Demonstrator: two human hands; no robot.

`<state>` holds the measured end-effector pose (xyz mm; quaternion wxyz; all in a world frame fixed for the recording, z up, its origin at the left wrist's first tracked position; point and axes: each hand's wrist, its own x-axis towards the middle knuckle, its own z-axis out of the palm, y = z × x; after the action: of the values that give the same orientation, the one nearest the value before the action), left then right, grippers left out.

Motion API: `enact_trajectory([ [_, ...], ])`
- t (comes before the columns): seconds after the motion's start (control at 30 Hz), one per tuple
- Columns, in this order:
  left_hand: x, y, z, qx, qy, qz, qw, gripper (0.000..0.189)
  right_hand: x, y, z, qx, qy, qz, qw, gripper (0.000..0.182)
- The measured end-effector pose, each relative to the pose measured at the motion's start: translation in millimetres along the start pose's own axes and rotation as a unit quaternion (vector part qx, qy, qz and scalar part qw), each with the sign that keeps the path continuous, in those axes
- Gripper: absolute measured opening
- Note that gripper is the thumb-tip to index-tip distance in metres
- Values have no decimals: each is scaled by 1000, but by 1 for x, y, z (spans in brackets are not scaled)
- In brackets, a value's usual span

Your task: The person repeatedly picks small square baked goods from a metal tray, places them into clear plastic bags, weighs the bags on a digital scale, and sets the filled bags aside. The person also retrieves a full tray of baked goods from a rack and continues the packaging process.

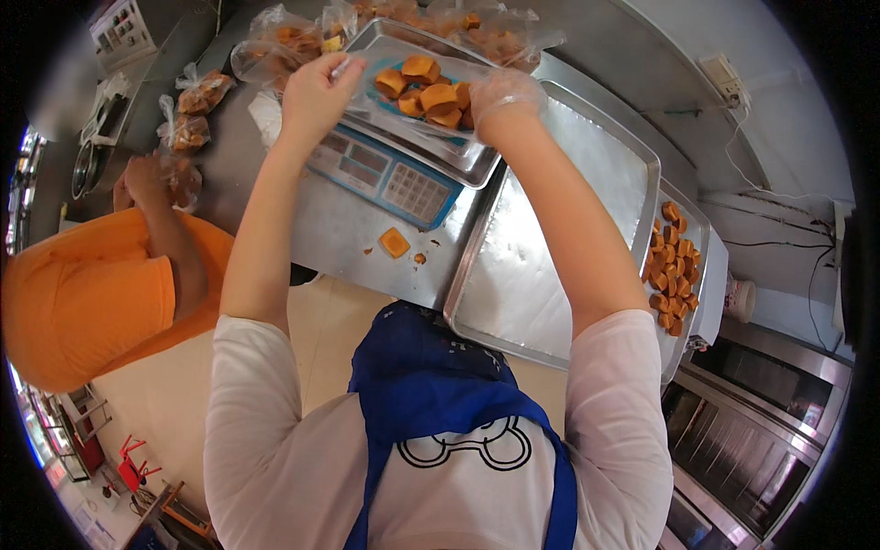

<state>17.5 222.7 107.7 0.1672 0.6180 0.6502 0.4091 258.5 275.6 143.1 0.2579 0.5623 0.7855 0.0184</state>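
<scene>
A clear plastic bag [381, 113] holding several orange-brown baked pieces [440, 97] is stretched between my hands, over a small metal tray [478, 159]. My left hand [320, 96] is bare and pinches the bag's left edge. At the other end, my right hand [507, 97] wears a clear plastic glove and is closed on the bag; its fingertips are partly hidden. The tray rests on a blue digital scale [385, 180] with a keypad. One loose square piece [394, 243] lies on the steel table [330, 237] below the scale, among crumbs.
A large metal tray [522, 275] lies to the right; beyond it another tray holds more baked pieces [674, 271]. Filled bags [292, 41] line the back, with tied bags [199, 93] further left. A person in an orange shirt [103, 295] handles a bag at left. Ovens [749, 419] stand at right.
</scene>
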Motion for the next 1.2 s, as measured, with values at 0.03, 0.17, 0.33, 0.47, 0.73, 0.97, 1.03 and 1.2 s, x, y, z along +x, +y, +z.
enact_trajectory([
  [0.03, -3, -2, 2, 57, -21, -27, 998, 34, 1, -4, 4, 23, 20, -16, 999, 51],
  [0.17, -11, 5, 4, 185, -87, 46, 978, 34, -14, -6, 25, 119, 152, -114, 975, 40],
  [0.33, -41, 49, -11, 270, -70, 130, 952, 42, -92, 7, 69, 226, 467, -243, 819, 35],
  [0.47, -103, 107, -33, 145, -137, 439, 876, 50, -178, 31, 159, 205, 505, -194, 816, 34],
  [0.73, -187, 225, -26, -93, -157, 633, 753, 53, -291, 47, 215, 201, 469, 38, 859, 31],
  [0.97, -211, 276, 1, -148, -158, 635, 742, 56, -327, 55, 257, 202, 472, 115, 851, 28],
  [1.03, -216, 291, 9, -163, -163, 635, 737, 57, -342, 73, 269, 200, 478, 132, 845, 27],
  [1.2, -224, 320, 32, -161, -165, 628, 743, 60, -324, 94, 291, 238, 476, 114, 839, 27],
])
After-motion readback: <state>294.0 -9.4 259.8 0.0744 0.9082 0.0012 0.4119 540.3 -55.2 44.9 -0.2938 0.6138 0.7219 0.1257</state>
